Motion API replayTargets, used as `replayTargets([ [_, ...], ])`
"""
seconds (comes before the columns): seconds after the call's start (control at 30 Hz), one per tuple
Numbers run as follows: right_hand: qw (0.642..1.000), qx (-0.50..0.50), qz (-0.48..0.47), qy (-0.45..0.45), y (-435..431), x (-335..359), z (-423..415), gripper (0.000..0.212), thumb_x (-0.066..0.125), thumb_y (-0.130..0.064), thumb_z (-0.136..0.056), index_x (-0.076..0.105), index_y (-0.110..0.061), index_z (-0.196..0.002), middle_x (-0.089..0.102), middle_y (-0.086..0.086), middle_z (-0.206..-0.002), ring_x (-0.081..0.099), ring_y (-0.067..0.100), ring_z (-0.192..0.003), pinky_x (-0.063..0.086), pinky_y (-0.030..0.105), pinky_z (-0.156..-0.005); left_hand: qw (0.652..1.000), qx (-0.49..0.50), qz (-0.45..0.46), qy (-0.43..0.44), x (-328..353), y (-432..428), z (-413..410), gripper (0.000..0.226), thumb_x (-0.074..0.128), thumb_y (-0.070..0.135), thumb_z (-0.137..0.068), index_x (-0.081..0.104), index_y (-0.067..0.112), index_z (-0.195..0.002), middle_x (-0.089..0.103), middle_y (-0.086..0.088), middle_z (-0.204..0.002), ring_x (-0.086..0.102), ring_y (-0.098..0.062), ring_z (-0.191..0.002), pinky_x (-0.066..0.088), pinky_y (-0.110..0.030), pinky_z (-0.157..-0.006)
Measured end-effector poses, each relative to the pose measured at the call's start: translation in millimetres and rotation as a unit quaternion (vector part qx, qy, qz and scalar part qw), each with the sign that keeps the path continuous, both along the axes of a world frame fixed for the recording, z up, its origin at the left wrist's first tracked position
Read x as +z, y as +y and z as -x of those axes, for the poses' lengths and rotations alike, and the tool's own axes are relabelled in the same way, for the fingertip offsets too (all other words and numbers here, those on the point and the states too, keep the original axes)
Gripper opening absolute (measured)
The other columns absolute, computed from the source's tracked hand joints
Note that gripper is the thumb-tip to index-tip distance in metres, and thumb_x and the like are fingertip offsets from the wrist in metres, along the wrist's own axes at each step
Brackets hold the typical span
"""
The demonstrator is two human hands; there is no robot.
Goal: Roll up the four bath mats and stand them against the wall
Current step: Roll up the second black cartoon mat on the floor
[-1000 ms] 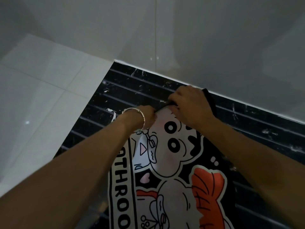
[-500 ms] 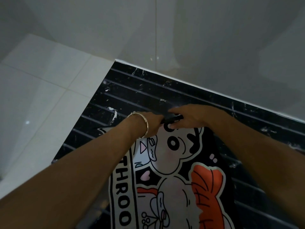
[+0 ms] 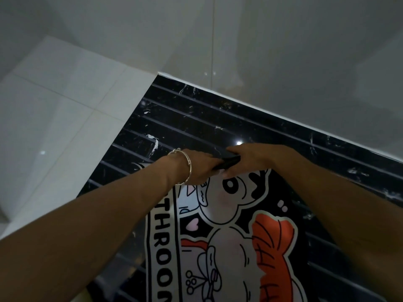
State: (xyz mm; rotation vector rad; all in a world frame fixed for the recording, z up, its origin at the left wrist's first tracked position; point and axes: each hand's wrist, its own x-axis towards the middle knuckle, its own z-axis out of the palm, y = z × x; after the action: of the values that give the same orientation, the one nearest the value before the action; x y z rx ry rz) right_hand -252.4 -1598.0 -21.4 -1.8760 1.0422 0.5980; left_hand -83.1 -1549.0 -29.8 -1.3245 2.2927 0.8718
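A black bath mat [image 3: 229, 240] with a cartoon print, an orange shape and white lettering lies flat on the dark floor, stretching from the bottom of the view toward the wall. Its far end is curled into a thin black roll [image 3: 226, 163]. My left hand [image 3: 196, 168], with a silver bangle on the wrist, grips the roll's left part. Beside it, my right hand [image 3: 250, 160] presses on the roll's right part. Only this one mat is in view.
The mat rests on a black marble slab [image 3: 196, 114] with grooved lines. A pale grey wall [image 3: 261, 51] rises just behind the slab's far edge. Light floor tiles [image 3: 54, 105] spread out to the left.
Both hands have come toward me with the mat's far end, which went from a lifted edge to a tight thin roll. The roll now covers the top of the cartoon face.
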Motion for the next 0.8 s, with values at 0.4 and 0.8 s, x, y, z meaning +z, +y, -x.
replayTargets([
  [0.4, 0.968, 0.042, 0.229, 0.093, 6.3, -5.9, -10.3, 0.043, 0.057, -0.061, -0.081, 0.062, -0.027, -0.106, 0.057, -0.003, -0.086, 0.053, 0.015, -0.076, 0.04, 0.029, -0.067, 0.987, 0.157, -0.026, 0.033, -0.4, -0.4, -14.4, 0.042, 0.039, 0.051, -0.095, 0.044, 0.028, -0.13, 0.055, 0.007, -0.085, 0.054, -0.01, -0.075, 0.044, -0.028, -0.071],
  [0.8, 0.956, 0.063, 0.288, 0.015, 5.4, -3.1, 0.1, 0.027, 0.035, -0.037, -0.1, 0.051, -0.023, -0.118, 0.061, 0.005, -0.091, 0.055, 0.02, -0.076, 0.047, 0.034, -0.07, 0.964, 0.051, 0.249, -0.084, -3.1, -0.5, -4.0, 0.037, 0.027, 0.045, -0.1, 0.042, 0.018, -0.121, 0.064, -0.002, -0.102, 0.065, -0.024, -0.084, 0.042, -0.032, -0.064],
])
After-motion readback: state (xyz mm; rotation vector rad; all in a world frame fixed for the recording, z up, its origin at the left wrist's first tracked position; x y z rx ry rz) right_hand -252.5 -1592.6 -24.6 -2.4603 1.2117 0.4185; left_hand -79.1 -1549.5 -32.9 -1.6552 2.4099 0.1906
